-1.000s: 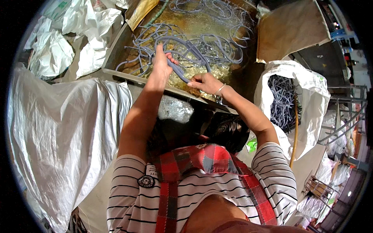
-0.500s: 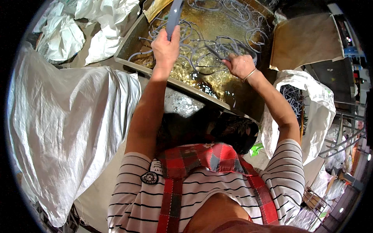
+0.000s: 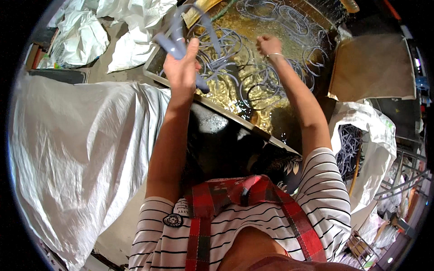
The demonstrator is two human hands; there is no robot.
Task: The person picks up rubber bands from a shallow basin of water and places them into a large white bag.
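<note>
My left hand (image 3: pixel 181 70) is wrapped round a thick grey, tube-like piece (image 3: pixel 169 46) and holds it over the near left edge of a metal tank (image 3: pixel 212 103). A looped part of the piece rises above the hand, smeared by motion, and a dark end shows below the palm. My right hand (image 3: pixel 270 46) is closed above the tank's middle; what is in its fingers, if anything, is hidden. Shallow, rippling water fills the tank, with many grey rubber-like rings (image 3: pixel 294 22) lying in it, several of them under and beside my hands.
White woven sheeting (image 3: pixel 81 149) covers something at my left, and crumpled white sacks (image 3: pixel 83 43) lie beyond it. An open white sack (image 3: pixel 379 135) full of grey strips (image 3: pixel 349 149) stands at the right. A brown board (image 3: pixel 375 67) is by the tank's right side.
My left hand has tilted and lowered slightly, and the grey piece now swings in a loop. My right hand has moved up and away across the water. The rings beneath have shifted.
</note>
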